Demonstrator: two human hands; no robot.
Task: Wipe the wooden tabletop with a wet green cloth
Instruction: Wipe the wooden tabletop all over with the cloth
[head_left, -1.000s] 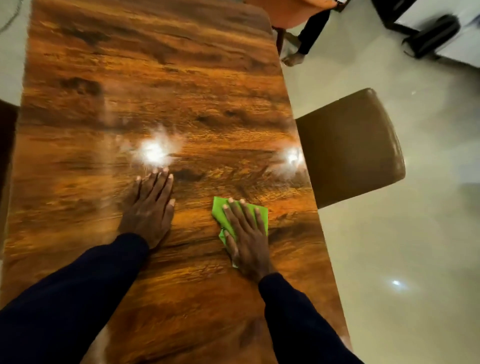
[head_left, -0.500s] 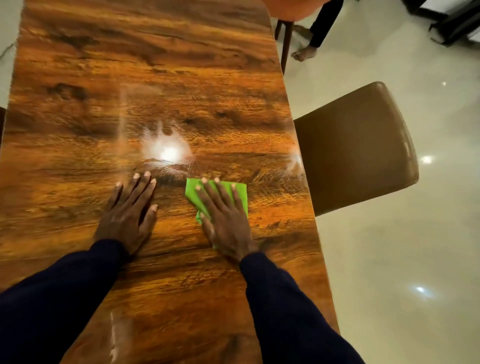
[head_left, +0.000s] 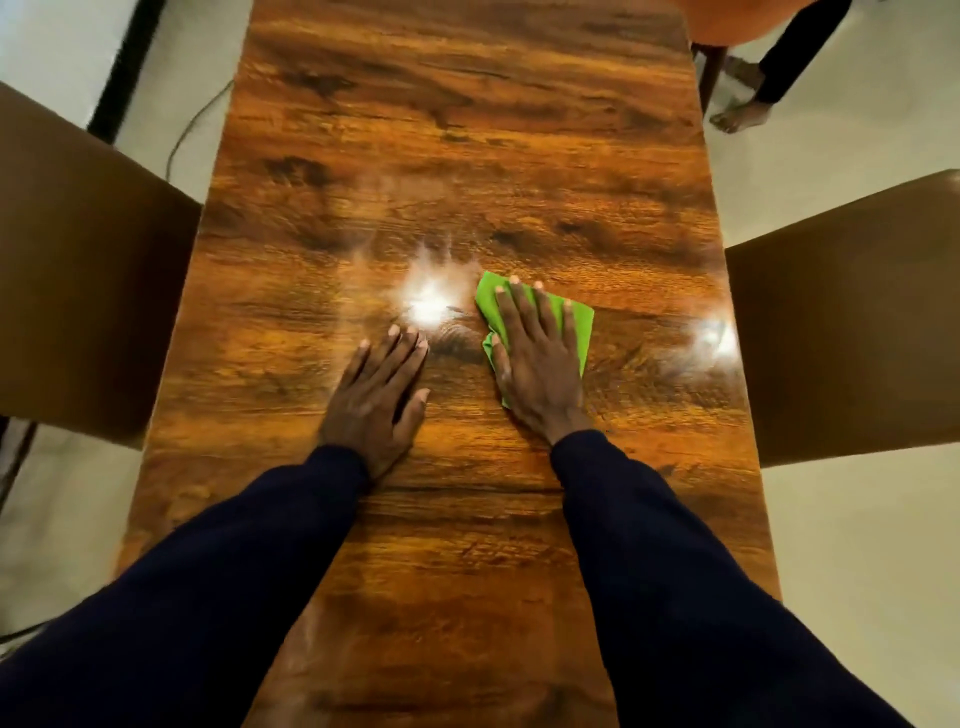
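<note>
A long glossy wooden tabletop (head_left: 467, 156) stretches away from me. A folded green cloth (head_left: 579, 322) lies flat near its middle, mostly covered by my right hand (head_left: 537, 364). That hand presses the cloth down with straight, spread fingers. My left hand (head_left: 376, 400) rests flat on the bare wood just left of the cloth, fingers straight and together. Both arms wear dark blue sleeves. Bright lamp reflections shine on the wood beside the hands.
A brown chair (head_left: 852, 312) stands at the table's right edge and another brown chair (head_left: 78, 291) at the left. At the far right an orange seat (head_left: 737, 21) and a person's leg and bare foot (head_left: 737, 117) show. A cable (head_left: 192, 119) lies on the pale floor.
My right hand slid the cloth forward along the table, away from me. My left hand moved forward with it. The view swung so that the left chair now shows.
</note>
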